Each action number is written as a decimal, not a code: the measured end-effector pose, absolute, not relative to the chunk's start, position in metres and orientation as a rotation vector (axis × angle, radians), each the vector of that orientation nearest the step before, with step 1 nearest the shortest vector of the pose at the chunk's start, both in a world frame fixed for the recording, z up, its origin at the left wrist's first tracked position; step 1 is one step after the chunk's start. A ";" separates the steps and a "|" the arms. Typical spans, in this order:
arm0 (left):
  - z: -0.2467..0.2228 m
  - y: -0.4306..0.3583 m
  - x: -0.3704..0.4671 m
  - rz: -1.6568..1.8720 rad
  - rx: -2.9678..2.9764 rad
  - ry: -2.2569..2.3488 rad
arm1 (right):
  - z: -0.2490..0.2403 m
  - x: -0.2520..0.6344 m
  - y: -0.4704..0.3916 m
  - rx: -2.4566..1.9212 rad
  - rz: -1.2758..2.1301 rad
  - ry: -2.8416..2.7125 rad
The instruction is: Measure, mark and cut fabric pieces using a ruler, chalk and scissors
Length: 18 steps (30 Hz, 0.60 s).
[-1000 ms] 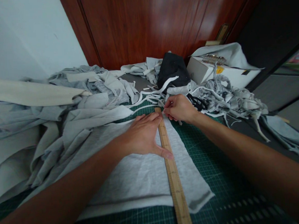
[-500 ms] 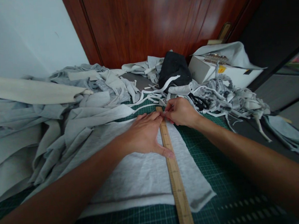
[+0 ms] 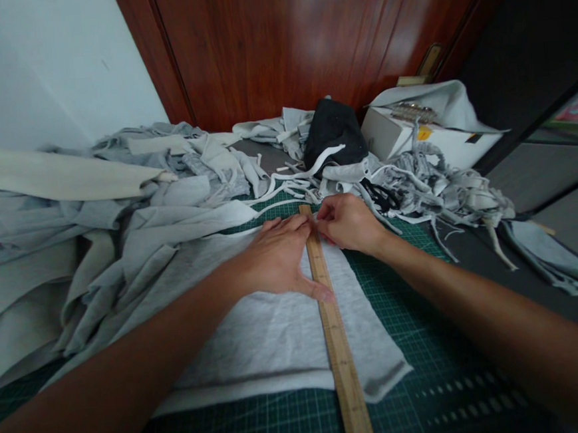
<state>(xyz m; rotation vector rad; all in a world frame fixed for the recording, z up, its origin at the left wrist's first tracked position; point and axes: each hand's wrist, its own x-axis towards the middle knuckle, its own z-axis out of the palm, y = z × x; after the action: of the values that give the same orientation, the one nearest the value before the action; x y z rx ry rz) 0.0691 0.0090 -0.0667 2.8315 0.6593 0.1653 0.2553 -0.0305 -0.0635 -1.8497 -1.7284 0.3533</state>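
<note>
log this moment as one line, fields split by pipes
left hand: spread, on wooden ruler and grey fabric | right hand: pinched beside ruler's far end, grip partly hidden | under fabric: green cutting mat

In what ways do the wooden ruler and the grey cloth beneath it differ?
The wooden ruler is long and narrow; the grey cloth is much broader. The ruler is tan with dark markings; the cloth is pale grey, without visible markings. The ruler's edges are straight, while the cloth's right edge slants. Both lie over the green mat, with the left hand across them.
</note>
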 end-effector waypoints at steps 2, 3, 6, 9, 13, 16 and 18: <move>-0.065 0.008 0.069 0.150 2.820 0.670 | -0.064 0.254 -0.038 -1.834 0.364 -1.748; -0.064 0.008 0.069 0.140 2.815 0.676 | -0.065 0.253 -0.045 -1.818 0.373 -1.763; -0.063 0.007 0.069 0.120 2.814 0.685 | -0.069 0.249 -0.070 -1.748 0.423 -1.798; -0.065 0.007 0.069 0.113 2.809 0.710 | -0.073 0.246 -0.093 -1.703 0.499 -1.777; -0.068 0.007 0.070 0.090 2.794 0.737 | -0.075 0.244 -0.111 -1.666 0.578 -1.750; -0.067 0.006 0.070 0.065 2.802 0.736 | -0.068 0.244 -0.115 -1.665 0.657 -1.790; -0.066 0.006 0.070 0.061 2.806 0.734 | -0.060 0.244 -0.111 -1.704 0.742 -1.821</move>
<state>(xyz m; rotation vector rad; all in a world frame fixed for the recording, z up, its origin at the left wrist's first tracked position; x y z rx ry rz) 0.0702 0.0058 -0.0658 2.8061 0.7336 0.0613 0.2445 -0.1114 -0.0602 -1.7036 -1.8212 0.7424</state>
